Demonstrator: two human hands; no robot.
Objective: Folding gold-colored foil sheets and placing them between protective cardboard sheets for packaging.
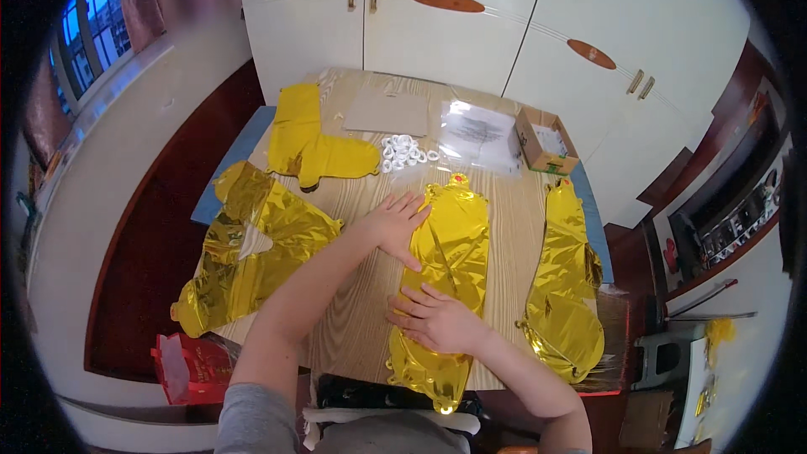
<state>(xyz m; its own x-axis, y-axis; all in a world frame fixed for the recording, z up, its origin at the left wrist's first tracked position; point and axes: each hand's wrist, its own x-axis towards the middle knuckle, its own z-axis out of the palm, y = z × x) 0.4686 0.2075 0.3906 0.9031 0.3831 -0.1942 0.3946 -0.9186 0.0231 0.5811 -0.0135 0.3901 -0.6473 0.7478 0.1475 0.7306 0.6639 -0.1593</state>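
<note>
- Middle gold foil point(461, 244): partly hidden under the left hand point(393, 225) and right hand point(443, 323)
- Cardboard box point(551, 167): contents too small to tell
- Clear sheet point(479, 133): marks blurred
- White cabinet point(458, 42): cut off by the upper edge

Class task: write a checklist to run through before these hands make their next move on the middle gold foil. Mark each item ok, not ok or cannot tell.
1. Left hand on the middle foil: ok, at its left edge.
2. Right hand on the middle foil: ok, nearer its lower end.
3. Middle foil free of creases: not ok.
4. Middle foil wholly on the table: not ok, its lower tip juts past the edge.
5. Right foil apart from the middle foil: ok.
6. Middle foil's underside undamaged: cannot tell, hidden.
</note>
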